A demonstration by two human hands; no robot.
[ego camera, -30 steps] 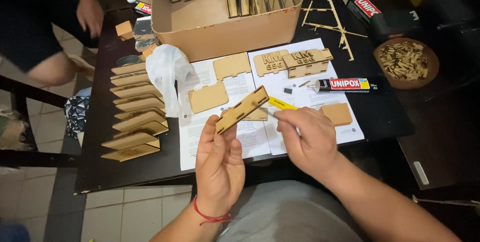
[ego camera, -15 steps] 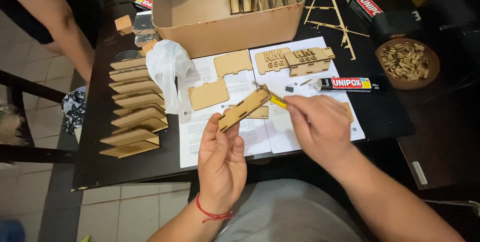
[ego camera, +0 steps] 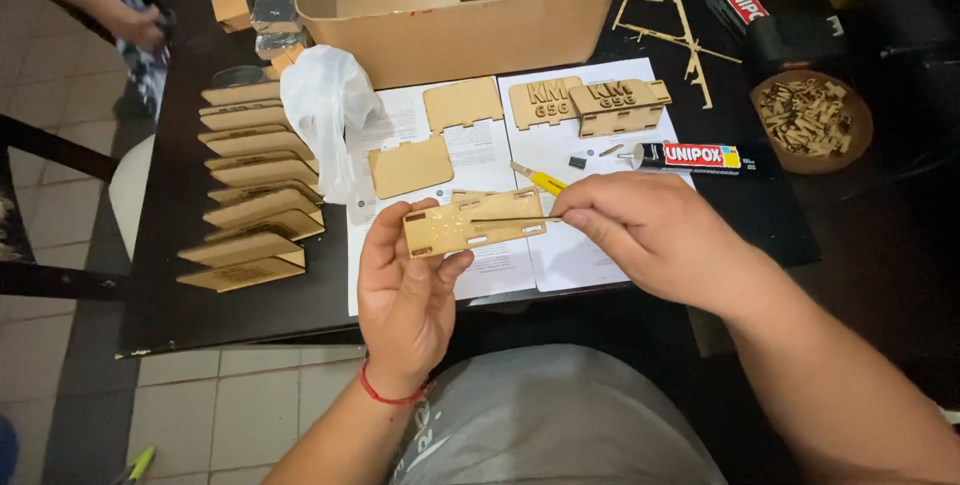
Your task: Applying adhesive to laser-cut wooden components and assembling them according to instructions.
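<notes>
My left hand (ego camera: 405,290) holds a flat, slotted wooden panel (ego camera: 470,226) by its left end, above the near edge of the dark table (ego camera: 170,275). My right hand (ego camera: 660,235) pinches a thin stick (ego camera: 510,219) and rests its tip on the panel's face. A yellow-handled knife (ego camera: 538,179) lies on white paper sheets (ego camera: 580,255) just beyond my right hand. A glue tube (ego camera: 690,156) lies to the right of it.
A large cardboard box (ego camera: 450,30) with wooden parts stands at the back. Folded wooden pieces (ego camera: 250,180) are stacked on the left beside a white plastic bag (ego camera: 325,105). A round bowl of small wooden bits (ego camera: 808,120) sits at the right. Another person's hand (ego camera: 135,25) is at the top left.
The panel has turned from tilted edge-on to lying flatter with its face up. My right hand has moved left and now touches the stick to it. The other person has shifted at top left.
</notes>
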